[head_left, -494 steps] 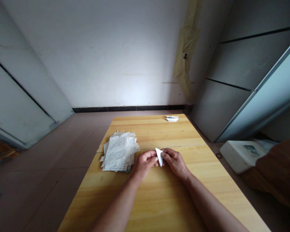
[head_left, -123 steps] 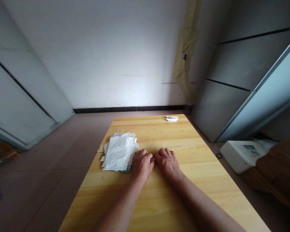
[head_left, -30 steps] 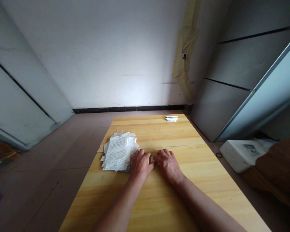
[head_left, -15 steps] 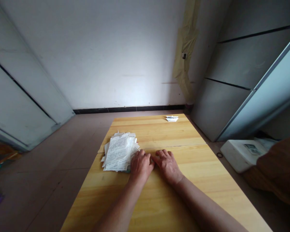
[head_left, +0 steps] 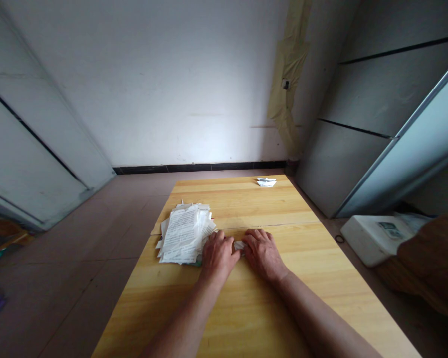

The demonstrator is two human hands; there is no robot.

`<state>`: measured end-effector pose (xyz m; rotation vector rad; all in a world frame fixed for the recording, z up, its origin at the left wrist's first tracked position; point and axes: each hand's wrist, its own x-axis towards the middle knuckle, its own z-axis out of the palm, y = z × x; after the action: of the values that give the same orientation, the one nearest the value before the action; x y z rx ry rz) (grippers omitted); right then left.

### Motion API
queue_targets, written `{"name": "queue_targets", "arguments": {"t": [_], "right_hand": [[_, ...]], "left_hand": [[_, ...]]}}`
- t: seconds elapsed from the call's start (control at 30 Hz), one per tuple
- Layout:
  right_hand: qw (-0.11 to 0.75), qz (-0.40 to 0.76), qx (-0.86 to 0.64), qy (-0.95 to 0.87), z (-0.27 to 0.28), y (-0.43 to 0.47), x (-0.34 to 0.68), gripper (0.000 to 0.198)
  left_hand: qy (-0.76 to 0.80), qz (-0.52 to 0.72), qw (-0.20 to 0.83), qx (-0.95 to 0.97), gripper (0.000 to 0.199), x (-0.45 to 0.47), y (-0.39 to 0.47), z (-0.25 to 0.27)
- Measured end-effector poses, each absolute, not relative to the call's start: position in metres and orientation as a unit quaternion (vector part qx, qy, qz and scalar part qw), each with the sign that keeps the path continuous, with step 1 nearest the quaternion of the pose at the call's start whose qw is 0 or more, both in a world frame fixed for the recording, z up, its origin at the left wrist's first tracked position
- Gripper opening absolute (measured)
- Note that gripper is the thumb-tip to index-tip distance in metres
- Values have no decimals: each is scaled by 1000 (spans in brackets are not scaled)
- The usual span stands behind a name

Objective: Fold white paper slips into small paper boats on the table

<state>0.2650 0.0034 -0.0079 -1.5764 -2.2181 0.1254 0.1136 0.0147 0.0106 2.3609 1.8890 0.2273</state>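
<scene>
A small pale piece of paper (head_left: 239, 245), seemingly folded, shows in the gap between my two hands on the wooden table (head_left: 209, 308). My left hand (head_left: 219, 252) is closed over its left end, with the thumb reaching right along the near edge. Bent fingers of my right hand (head_left: 263, 252) press down on the right end. Most of the paper is hidden under both hands. Just left of my left hand, touching or almost touching it, lies an uneven stack of printed paper sheets (head_left: 181, 233).
A folded paper boat (head_left: 266, 182) stands near the table's far right corner. Right of the table, a white box (head_left: 369, 238) and a dark ring (head_left: 339, 238) are on the floor. A grey cabinet (head_left: 328, 169) rises at the right, beside the white wall (head_left: 194, 89).
My right hand has shifted slightly right, away from the left, and a strip of the paper now shows between them. My left hand stays nearly in place.
</scene>
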Motion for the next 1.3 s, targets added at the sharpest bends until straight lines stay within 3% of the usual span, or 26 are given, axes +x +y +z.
{"name": "queue_targets", "arguments": {"t": [0.37,0.77,0.97,1.13,1.3], "right_hand": [[221,36,-554,-802,-14,4,265,16],[282,128,-518,-797,-4,6,270,24],[300,162,-469,-814,2,7,276,13],[405,284,-441,-749,-3,8,280,23],[450,449,-433,-639,-5,8,280,33]], "left_hand": [[602,106,87,786,16,115,14,8],[553,246,178,776,17,116,18,-9],[523,337,216,753,17,114,22,-13],[478,391,314,721,13,110,24,-13],[453,413,395,684,25,107,26,-17]]}}
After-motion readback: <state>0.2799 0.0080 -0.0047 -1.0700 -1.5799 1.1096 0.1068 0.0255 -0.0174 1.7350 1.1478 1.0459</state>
